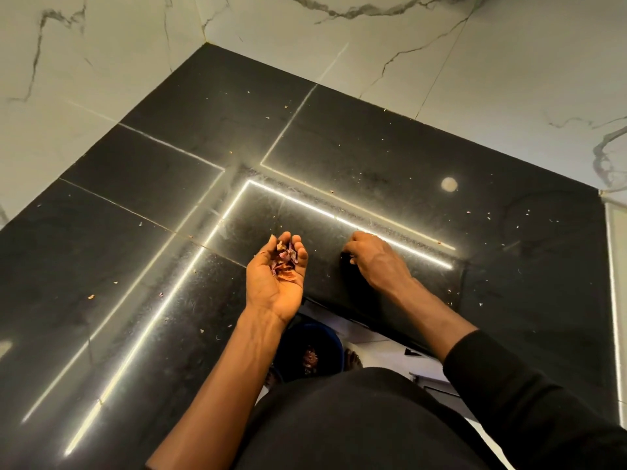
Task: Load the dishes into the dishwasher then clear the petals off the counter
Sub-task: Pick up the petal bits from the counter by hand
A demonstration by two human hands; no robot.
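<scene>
My left hand (276, 281) lies palm up over the glossy black counter (152, 215), its fingers cupped around a small heap of dried red and purple petals (284, 261). To its right, my right hand (373, 257) is palm down with its fingertips curled onto the counter surface; whether it pinches a petal is hidden under the fingers. Tiny petal crumbs (91, 296) are scattered over the counter, mostly at the left and the far right.
White marble-look walls (475, 62) close the counter's corner at the back. Below the counter edge, between my arms, stands a dark blue bin (322, 337) with petals inside. A pale round spot (449, 184) shows on the counter at the right.
</scene>
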